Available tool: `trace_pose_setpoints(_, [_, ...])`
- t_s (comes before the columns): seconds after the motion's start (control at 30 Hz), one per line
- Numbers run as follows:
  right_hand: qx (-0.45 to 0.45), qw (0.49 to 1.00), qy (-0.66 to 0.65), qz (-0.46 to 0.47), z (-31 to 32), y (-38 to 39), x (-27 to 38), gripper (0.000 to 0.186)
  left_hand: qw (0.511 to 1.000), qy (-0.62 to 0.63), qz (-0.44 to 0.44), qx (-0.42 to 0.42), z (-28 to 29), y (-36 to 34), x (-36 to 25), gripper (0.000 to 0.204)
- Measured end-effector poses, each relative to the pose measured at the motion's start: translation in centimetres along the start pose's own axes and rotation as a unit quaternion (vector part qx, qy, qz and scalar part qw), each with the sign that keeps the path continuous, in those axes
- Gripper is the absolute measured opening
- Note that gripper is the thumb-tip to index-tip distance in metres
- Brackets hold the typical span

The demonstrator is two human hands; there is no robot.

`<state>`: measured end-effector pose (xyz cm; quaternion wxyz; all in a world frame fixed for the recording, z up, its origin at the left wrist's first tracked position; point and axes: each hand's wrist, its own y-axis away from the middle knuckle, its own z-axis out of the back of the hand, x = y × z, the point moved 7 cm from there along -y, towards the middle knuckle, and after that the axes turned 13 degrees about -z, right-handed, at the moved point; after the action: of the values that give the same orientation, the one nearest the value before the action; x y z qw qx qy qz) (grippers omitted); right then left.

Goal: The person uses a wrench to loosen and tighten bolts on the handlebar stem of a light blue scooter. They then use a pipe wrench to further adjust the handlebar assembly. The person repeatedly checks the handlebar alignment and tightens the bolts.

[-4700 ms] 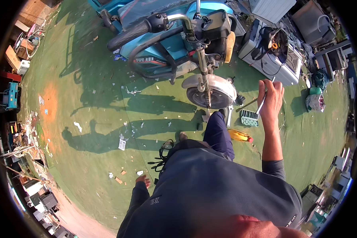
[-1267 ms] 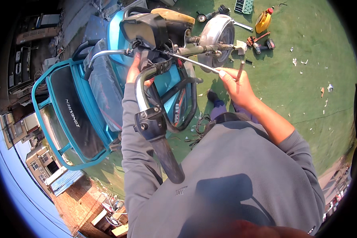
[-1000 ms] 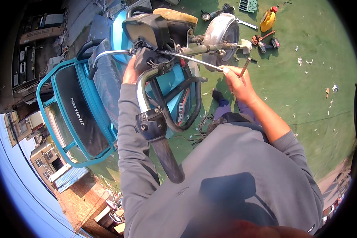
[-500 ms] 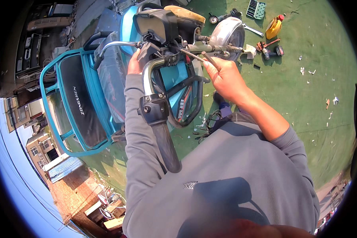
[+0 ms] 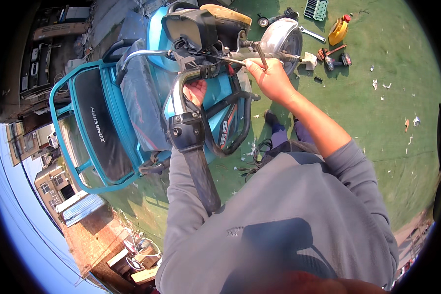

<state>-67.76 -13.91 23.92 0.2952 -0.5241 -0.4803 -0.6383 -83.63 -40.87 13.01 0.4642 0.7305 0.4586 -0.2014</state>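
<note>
My right hand (image 5: 272, 81) is closed round the crossbar end of a metal T-handle wrench (image 5: 262, 56). The wrench's long shaft reaches left to the handlebar clamp area, where its tip is hidden among dark parts and cables. Below the chrome handlebar (image 5: 179, 95), my left hand (image 5: 195, 91) shows loosely curled fingers, with nothing visible in them; the bar covers part of this hand. A black switch housing (image 5: 186, 131) and dark rubber grip (image 5: 203, 181) extend toward me over my left forearm. Beyond the clamp sits a dark headlight housing (image 5: 191, 29) on the blue three-wheeler (image 5: 157, 29).
A front wheel (image 5: 292, 44) with a pale mudguard stands at the right. On the green ground lie an open-end wrench (image 5: 312, 35), a yellow bottle (image 5: 339, 32), a cordless power tool (image 5: 338, 62) and a green tool case (image 5: 315, 10). A black tubular guard (image 5: 242, 132) juts toward my legs.
My left hand has left the far side of the handlebar clamp and come down beneath the bar. My right hand has moved slightly up and left with the wrench, whose crossbar has turned.
</note>
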Motion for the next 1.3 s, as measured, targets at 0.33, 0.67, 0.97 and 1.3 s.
trace_pose_setpoints(0.33, [0.088, 0.979, -0.153, -0.106, 0.9, -3.2, -4.8, 0.029, 0.976, 0.049, -0.166, 0.135, -8.1, 6.7, -10.9, 0.057])
trace_pose_setpoints(0.67, [-0.037, 0.916, -0.338, -0.215, 14.2, 8.3, -9.2, 0.033, 0.988, 0.041, -0.151, -0.018, 4.3, 21.4, 0.7, 0.043])
trace_pose_setpoints(0.97, [-0.209, 0.862, -0.062, -0.457, 15.4, 16.2, -18.6, 0.04, 0.876, -0.432, -0.119, 0.179, -6.5, 17.5, 13.5, 0.054])
trace_pose_setpoints(1.3, [-0.081, 0.88, -0.155, -0.441, 8.9, 12.2, -14.4, 0.042, 0.535, -0.587, -0.373, 0.48, -16.0, 21.8, 24.2, 0.034])
